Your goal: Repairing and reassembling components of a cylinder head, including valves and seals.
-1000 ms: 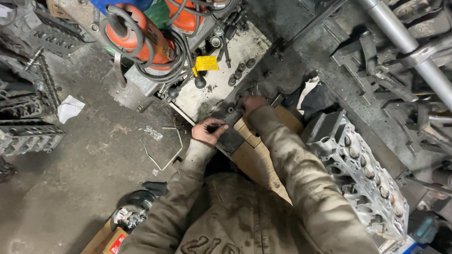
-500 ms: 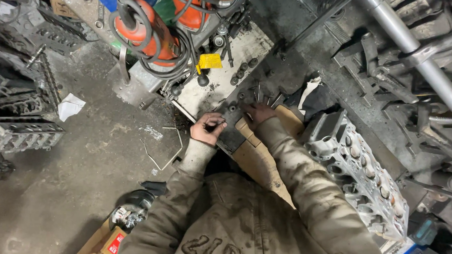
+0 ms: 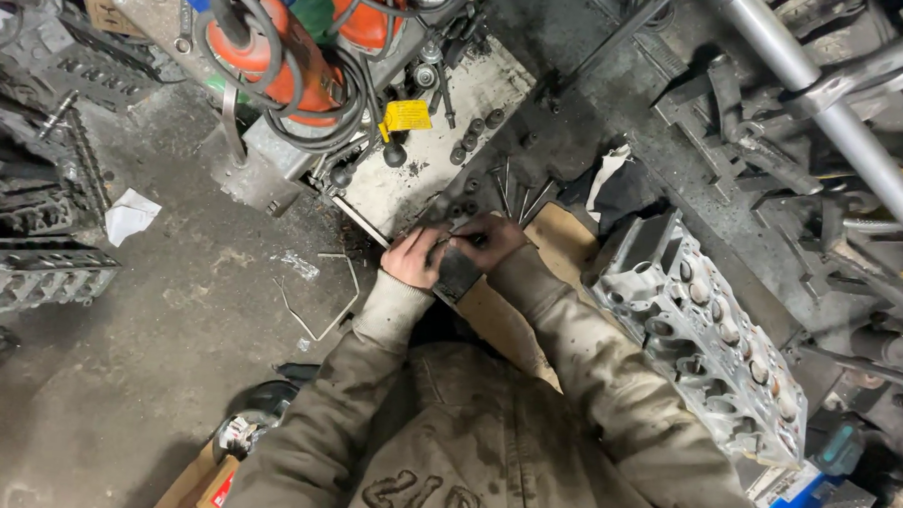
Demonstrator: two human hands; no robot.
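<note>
My left hand and my right hand meet at the near edge of a grimy pale workbench plate. Both close around a small dark metal block, which they hold between them over a sheet of brown cardboard. The fingers curl tight, so what lies under them is hidden. Several thin metal rods stick up just beyond my right hand. My dirty olive jacket sleeves fill the lower middle of the view.
A grey cylinder head lies right of my arms. Orange machine housings with black cables stand at the bench's far side, beside a yellow tag. More cylinder heads line the left floor. A silver pipe crosses top right.
The view has drifted slightly, so the bench and machines sit higher in frame. Both hands stay closed together on the dark block at the bench edge.
</note>
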